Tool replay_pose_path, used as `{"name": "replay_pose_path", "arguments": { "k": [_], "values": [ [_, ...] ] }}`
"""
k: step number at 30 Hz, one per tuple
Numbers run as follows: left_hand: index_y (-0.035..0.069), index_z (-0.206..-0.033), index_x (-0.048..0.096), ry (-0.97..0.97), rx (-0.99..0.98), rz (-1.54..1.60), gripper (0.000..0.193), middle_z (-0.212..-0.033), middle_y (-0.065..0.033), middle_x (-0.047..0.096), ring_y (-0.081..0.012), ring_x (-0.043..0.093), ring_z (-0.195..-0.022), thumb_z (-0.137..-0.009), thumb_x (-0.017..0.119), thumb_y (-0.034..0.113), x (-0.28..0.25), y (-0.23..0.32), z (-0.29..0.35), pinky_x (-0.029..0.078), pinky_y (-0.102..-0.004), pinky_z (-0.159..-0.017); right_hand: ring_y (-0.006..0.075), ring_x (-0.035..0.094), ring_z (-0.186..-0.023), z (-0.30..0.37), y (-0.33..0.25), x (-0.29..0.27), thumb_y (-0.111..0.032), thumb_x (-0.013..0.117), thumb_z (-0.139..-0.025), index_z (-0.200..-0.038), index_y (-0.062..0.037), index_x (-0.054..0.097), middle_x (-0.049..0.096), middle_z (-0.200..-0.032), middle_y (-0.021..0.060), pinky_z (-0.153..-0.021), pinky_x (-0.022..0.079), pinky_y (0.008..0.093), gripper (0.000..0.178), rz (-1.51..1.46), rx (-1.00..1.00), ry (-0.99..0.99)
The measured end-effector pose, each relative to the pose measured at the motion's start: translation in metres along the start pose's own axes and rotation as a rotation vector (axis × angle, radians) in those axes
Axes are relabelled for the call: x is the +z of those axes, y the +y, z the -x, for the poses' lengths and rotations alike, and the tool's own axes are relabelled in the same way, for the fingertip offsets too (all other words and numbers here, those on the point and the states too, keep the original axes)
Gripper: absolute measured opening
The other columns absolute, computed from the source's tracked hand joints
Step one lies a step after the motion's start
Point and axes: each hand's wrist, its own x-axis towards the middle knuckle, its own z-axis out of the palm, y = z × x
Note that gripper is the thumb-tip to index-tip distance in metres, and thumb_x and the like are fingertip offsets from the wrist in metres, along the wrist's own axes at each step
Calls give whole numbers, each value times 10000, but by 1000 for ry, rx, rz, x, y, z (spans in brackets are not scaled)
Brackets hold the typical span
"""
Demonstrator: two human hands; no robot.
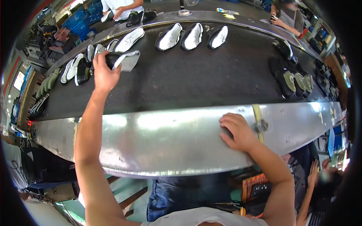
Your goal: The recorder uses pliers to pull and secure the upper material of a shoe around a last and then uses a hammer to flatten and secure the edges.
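My left hand (105, 75) reaches far out over the dark belt, its fingers closed around a black and white shoe (113, 59). A pale flap or sheet (130, 62) juts out on that shoe's right side. Next to this hand stand more shoes, among them a white one with dark trim (129, 40) and a black one with a white edge (82, 71). My right hand (238, 132) rests on the shiny metal ledge (177, 145), fingers bent and thumb apart, and no object shows in it. The dark spot under its palm looks like shadow.
Beyond the ledge runs a wide black belt (203, 79). Several white shoes (192, 36) stand along its far side, and dark shoes with green linings (288, 83) at the right. Across the belt are two people (122, 7) (288, 17); another person (313, 177) is at lower right.
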Motion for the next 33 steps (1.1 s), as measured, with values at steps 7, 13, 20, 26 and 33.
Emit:
{"name": "replay_pose_path", "arguments": {
  "k": [7,13,20,26,33],
  "values": [
    [-18,-1423,372,87,-21,578,692,-1259,-148,535,-200,569,-1112,-838,740,33,-228,97,120,471,-329,-978,341,588,-1131,44,-61,7,-183,715,-843,-991,-24,628,633,-1138,144,-961,464,454,234,197,-23,137],
    [-43,-1416,479,-237,-259,982,619,-1376,-161,567,-245,536,-1270,-879,711,158,-271,161,302,410,-381,-1096,356,578,-1231,139,-232,40,-310,802,-846,-1338,-3,514,602,-1301,189,-1033,460,437,648,-608,319,-12],
    [-49,-1478,448,-922,-439,1164,667,-1273,-107,641,-151,581,-1151,-920,752,152,-183,213,448,457,-304,-1026,353,663,-1128,201,-265,95,-361,764,-882,-1502,-1,357,659,-1221,248,-995,502,405,824,-608,528,-260],
    [-26,-1577,259,-1392,-294,1315,806,-1405,-129,548,-170,531,-1252,-866,633,41,-162,173,421,417,-305,-1076,249,698,-1019,224,-236,115,-260,568,-1018,-1433,-63,538,708,-1133,197,-913,520,363,461,-734,503,-272],
    [152,-1574,292,-1134,-495,1476,737,-1381,-64,514,-178,473,-1277,-960,700,160,-172,223,451,375,-342,-1107,400,668,-1058,217,-240,91,-265,531,-1039,-1447,-4,477,671,-1174,250,-937,506,414,488,-629,536,-264]
  ]
}}
